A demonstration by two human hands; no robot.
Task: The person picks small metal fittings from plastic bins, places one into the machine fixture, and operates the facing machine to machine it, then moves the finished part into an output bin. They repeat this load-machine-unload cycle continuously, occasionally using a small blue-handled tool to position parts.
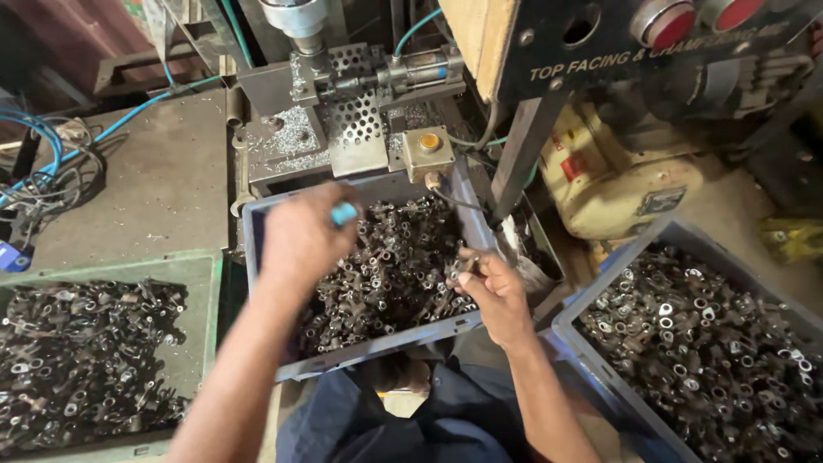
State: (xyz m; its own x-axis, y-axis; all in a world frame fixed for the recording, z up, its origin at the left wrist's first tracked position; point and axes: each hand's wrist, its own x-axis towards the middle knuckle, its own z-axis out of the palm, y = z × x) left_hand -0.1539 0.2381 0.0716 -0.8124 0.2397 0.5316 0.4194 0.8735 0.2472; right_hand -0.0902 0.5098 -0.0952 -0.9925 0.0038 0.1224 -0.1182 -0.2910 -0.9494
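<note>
A grey plastic crate [386, 343] full of small dark metal fittings [394, 266] sits straight in front of me. My left hand [300, 236] hovers over the crate's far left corner, closed around a small light blue object [344, 213] that sticks out between the fingers. My right hand [493, 287] is at the crate's right side, fingers pinched on one dark metal fitting [467, 261] just above the pile.
A green tray [201, 266] of similar parts stands at the left, another grey crate [583, 330] of parts at the right. Behind the middle crate is a machine with a perforated plate [356, 120], a yellow push button [429, 141] and blue hoses [129, 116].
</note>
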